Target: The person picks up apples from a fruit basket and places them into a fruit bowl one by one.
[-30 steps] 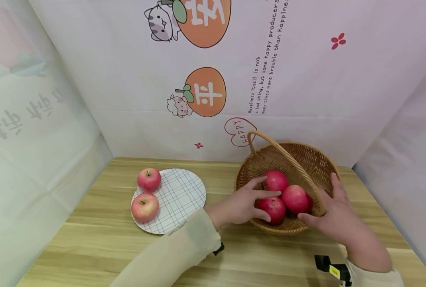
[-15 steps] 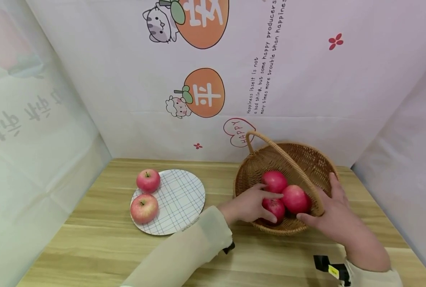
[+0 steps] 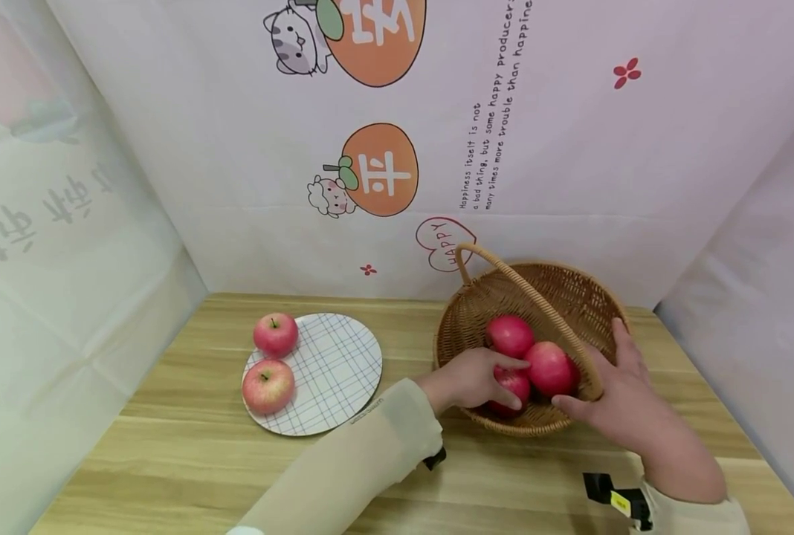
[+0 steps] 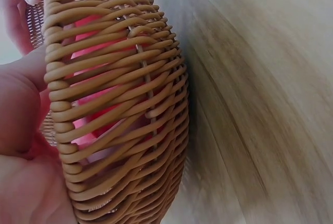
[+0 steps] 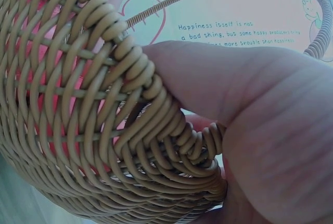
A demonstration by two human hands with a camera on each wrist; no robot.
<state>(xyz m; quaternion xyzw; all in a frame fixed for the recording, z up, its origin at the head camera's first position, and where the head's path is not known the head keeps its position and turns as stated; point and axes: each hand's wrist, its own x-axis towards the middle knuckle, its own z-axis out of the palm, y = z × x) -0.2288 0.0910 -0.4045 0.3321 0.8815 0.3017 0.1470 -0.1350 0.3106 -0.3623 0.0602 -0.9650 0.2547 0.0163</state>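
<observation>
In the head view a wicker basket [image 3: 464, 319] holds three red apples. The left hand [image 3: 472, 377] reaches over its near left rim, fingers and thumb curled round the nearest apple [image 3: 512, 388]. Beside that one lie a back apple [image 3: 509, 336] and a right apple [image 3: 551, 368]. The right hand [image 3: 627, 397] grips the basket's right rim by the handle foot, thumb on the near side. Through the weave in the left wrist view, red shows inside the basket [image 4: 119, 94]; in the right wrist view the thumb lies over the rim [image 5: 151, 78].
A round checked plate [image 3: 337, 364] lies on the wooden table [image 3: 169, 446] at the left. Two apples sit at its left side, one behind [image 3: 276, 335] and one in front [image 3: 268, 386]. Printed white cloth [image 3: 270, 253] hangs behind and along both sides.
The left hand has moved a little to the right and closed round the nearest apple in the basket. The right hand keeps its hold on the rim.
</observation>
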